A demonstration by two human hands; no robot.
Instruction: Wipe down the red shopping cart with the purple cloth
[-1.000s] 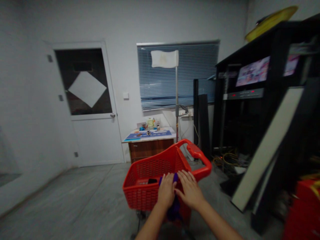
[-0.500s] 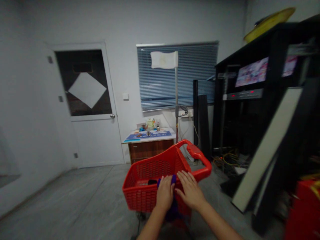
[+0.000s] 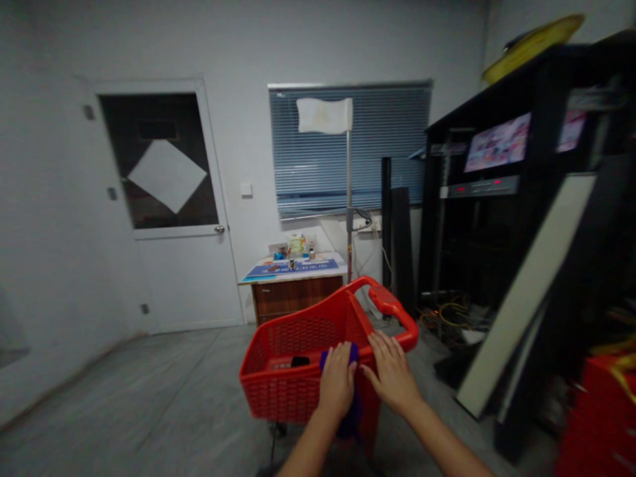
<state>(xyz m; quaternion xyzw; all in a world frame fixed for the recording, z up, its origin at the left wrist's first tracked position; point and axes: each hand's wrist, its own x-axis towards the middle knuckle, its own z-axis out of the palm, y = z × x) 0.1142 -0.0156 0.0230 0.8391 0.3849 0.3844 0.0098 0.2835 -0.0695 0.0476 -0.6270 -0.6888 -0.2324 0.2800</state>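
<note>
A red plastic shopping cart [image 3: 283,394] stands in front of me, its handle [image 3: 390,306] on the right. My left hand [image 3: 338,379] presses a purple cloth [image 3: 354,404] over the cart's near rim, fingers closed on the fabric, which hangs down the outside. Just to the right, my right hand [image 3: 393,374] lies on the rim by the handle's base. Its fingers are stretched out and it holds nothing I can see. A small dark object [image 3: 300,362] lies inside the basket; its kind is unclear.
Behind the cart is a low wooden cabinet [image 3: 298,295] with small items on top. A pole with a white flag [image 3: 324,116] rises beside it. Boards [image 3: 527,298] lean against a black rack [image 3: 481,248] at right, cables on the floor. A white door [image 3: 186,278] is at left.
Both hands have slid to the right along the cart's near rim, and the purple cloth has moved with my left hand. The view has shifted slightly.
</note>
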